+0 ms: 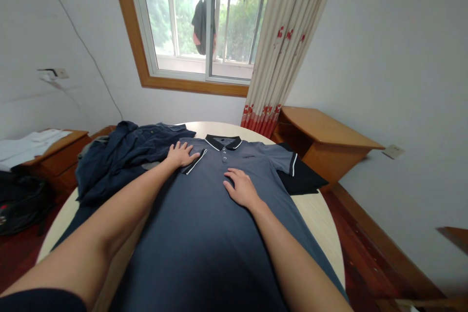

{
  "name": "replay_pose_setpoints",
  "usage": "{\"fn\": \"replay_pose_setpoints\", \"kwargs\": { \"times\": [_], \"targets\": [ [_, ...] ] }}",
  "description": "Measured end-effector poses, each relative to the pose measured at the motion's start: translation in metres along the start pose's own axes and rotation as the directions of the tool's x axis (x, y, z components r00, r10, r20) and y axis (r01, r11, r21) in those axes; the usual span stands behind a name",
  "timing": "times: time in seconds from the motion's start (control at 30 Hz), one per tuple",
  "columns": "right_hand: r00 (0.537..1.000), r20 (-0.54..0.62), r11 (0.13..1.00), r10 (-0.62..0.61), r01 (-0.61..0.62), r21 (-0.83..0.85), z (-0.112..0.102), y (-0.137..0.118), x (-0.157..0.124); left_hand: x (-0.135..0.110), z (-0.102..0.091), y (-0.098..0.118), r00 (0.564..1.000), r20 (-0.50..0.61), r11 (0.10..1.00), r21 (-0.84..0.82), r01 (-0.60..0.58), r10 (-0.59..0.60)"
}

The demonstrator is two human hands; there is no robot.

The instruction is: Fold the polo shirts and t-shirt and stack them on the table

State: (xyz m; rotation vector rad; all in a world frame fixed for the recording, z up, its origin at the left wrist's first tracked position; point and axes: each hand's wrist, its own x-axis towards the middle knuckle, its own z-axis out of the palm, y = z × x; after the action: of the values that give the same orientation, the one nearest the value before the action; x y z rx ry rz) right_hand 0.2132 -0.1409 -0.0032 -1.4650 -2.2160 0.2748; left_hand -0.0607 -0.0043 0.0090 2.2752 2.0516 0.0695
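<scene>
Lying flat on the gray polo shirt (215, 214), a person's two bare hands rest with loose fingers, gripping nothing. The shirt is spread face up on a pale round table (323, 219), its black collar (234, 144) at the far end. The left hand (181, 155) is on the shirt's left sleeve area, fingers spread, fingertips beside a white-edged black cuff (196, 162) angled toward the chest. The right hand (241, 188) lies palm down on the shirt's chest, below the buttons, fingers slightly bent. Left of the shirt is a heap of dark blue clothing (120, 165) — perhaps more than one garment, though the folds make it hard to tell. A black cloth (302, 180) pokes out from under the shirt's right sleeve (283, 156). Beyond the shirt — a window (183, 24) and a cream curtain with red flowers (288, 34).
</scene>
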Motion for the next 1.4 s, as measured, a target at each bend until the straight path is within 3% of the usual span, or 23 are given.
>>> {"fn": "replay_pose_setpoints", "kwargs": {
  "times": [0.17,0.27,0.37,0.47,0.57,0.77,1.03,1.4],
  "targets": [
    [1.0,-0.006,1.0,0.005,-0.005,0.011,0.0,-0.001,0.0,-0.007,-0.004,0.013,0.997,-0.074,0.999,0.051,0.02,-0.016],
    [1.0,-0.006,1.0,0.001,-0.001,0.004,0.0,-0.001,0.001,-0.037,-0.001,0.032,0.985,-0.15,0.994,0.075,-0.076,0.087],
    [1.0,-0.012,1.0,-0.001,0.002,0.004,0.001,0.0,0.001,-0.08,0.006,0.043,0.976,-0.154,0.988,0.058,-0.146,0.153],
    [1.0,-0.018,1.0,-0.001,0.001,0.006,0.002,0.001,0.001,-0.119,0.016,0.035,0.969,-0.19,0.987,0.058,-0.149,0.157],
    [1.0,-0.027,1.0,0.003,-0.002,0.02,0.003,0.002,0.002,-0.139,0.026,0.018,0.962,-0.236,0.99,0.04,-0.132,0.137],
    [0.999,-0.029,0.998,0.022,-0.021,0.053,0.004,0.005,0.002,-0.141,0.032,0.0,0.965,-0.222,0.99,-0.002,-0.143,0.139],
    [1.0,0.005,0.995,0.014,-0.014,0.095,0.004,0.011,-0.001,-0.148,0.029,0.0,0.959,-0.208,0.976,-0.063,-0.208,0.191],
    [1.0,0.007,0.999,-0.026,0.025,0.042,0.004,0.014,0.002,-0.149,0.024,0.004,0.954,-0.258,0.984,-0.045,-0.171,0.154]
  ]
}}
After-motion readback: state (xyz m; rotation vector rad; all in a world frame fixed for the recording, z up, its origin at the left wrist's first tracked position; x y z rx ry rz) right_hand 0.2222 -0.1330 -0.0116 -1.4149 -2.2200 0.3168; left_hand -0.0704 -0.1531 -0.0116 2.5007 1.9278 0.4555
